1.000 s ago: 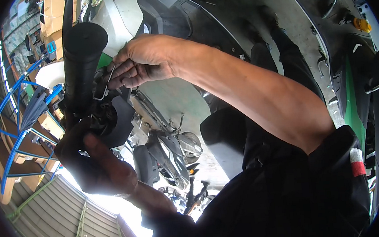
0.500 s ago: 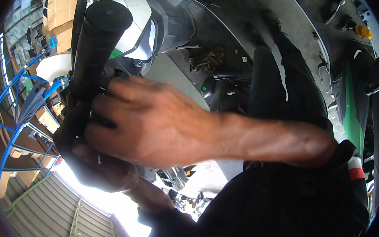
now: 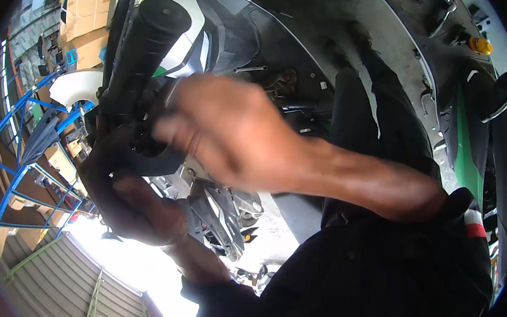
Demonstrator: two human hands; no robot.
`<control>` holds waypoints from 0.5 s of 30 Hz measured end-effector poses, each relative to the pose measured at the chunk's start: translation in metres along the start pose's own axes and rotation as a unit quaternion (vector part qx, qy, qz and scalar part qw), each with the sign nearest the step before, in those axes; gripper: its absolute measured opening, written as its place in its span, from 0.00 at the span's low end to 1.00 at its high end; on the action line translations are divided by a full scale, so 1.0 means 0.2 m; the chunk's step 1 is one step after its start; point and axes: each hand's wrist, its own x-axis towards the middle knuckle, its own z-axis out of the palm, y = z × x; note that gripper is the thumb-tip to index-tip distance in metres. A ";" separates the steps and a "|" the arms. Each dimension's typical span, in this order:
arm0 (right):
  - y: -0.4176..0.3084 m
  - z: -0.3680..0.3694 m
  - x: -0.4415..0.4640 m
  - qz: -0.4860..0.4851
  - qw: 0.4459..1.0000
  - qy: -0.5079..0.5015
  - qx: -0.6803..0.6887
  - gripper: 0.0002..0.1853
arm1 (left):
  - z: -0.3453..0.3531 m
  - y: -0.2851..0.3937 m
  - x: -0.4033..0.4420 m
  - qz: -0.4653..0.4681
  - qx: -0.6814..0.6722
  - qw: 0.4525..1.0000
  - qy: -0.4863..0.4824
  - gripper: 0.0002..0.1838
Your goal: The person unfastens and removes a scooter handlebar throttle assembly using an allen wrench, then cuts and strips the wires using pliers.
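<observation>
A black handlebar grip [image 3: 162,16] slants down from the top left, its round end toward me. Below it the bar runs into dark handlebar parts [image 3: 138,129]. My right hand [image 3: 233,133] is close beside these parts, fingers curled and closed. Motion blurs it, and whatever it may hold is not clear. My left hand [image 3: 151,220] lies in shadow under the dark parts. Its fingers look bent around a black piece, mostly hidden. Behind the grip is the scooter's white and dark body panel [image 3: 229,32] with a green accent.
A wrench [image 3: 250,69] and a crumpled brown cloth [image 3: 283,81] lie on the dark surface behind my right hand. Blue metal racks [image 3: 4,172] with boxes stand at left. A yellow-capped item [image 3: 481,45] and a green-striped panel [image 3: 465,142] are at right.
My right hand has moved right, away from the dark handlebar parts. My left hand has shifted slightly. The grip appears a little farther right.
</observation>
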 end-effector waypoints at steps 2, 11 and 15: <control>0.00 -0.04 0.00 0.214 0.936 0.132 0.246 0.15 | 0.01 0.00 0.00 -0.005 -0.021 1.000 0.020 0.26; 0.00 -0.15 -0.09 0.328 0.924 -0.162 0.113 0.13 | -0.03 0.03 -0.04 -0.001 -0.040 0.999 0.012 0.18; 0.06 -0.10 -0.07 0.315 0.924 -0.192 0.099 0.11 | -0.10 0.06 -0.05 0.000 0.009 1.000 -0.010 0.17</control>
